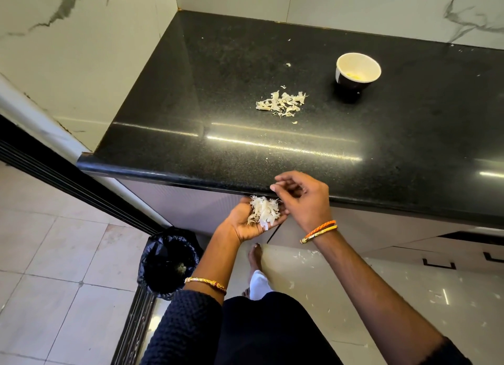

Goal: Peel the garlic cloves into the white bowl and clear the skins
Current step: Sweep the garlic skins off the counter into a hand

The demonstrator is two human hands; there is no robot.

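left hand grip: left hand is palm-up and cupped, fingers loosely curled round a heap of pale, papery garlic skins, just below the counter's front edge.
right hand grip: right hand is half-closed just above and right of that heap, fingertips look to pinch a small flake; too small to say for sure.
key relation: round bin with black plastic liner sits on the floor down and to the left of the cupped hand, open mouth up. The left hand is the nearer one and already carries the load, so my read is the next move is a swing left and down, then tip.
second load: loose pile of flat, off-white skin scraps lies mid-counter, well apart from both hands, forward and slightly right. Long axis runs roughly left-right. The right hand is nearer to it.
counter: black speckled polished stone counter, with a few stray flecks beyond the pile.
bowl: small round bowl, white inside and dark outside, stands upright beyond and right of the pile, not touching it. Something pale yellow at the bottom, likely peeled cloves.
progress (judgement): peeling looks done, clearing is partway.
risk: light flakes can drift off the open palm; scraps already lie on the glossy pale tiled floor to the right.
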